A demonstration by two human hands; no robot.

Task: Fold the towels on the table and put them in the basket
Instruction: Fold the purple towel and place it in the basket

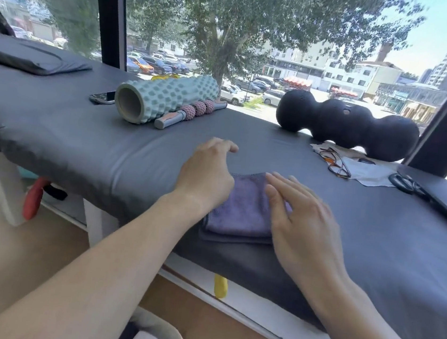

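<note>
Here no label or lettering reads clearly. The folded purple terry towel [242, 210] lies near the front edge of the dark grey padded table [81, 136], before a wide window [260, 34]. The left hand [206, 174] rests on the towel's left side, fingers loosely bent and holding nothing; the right hand [299, 214] lies flat on its right side, fingers straight and slightly apart. Behind sit a ridged pale-green foam roller [163, 97] and a black lobed roller [347, 125]. Bare table surface lies between them and the towel. A grey fabric basket rim [167, 330] shows at the bottom edge.
</note>
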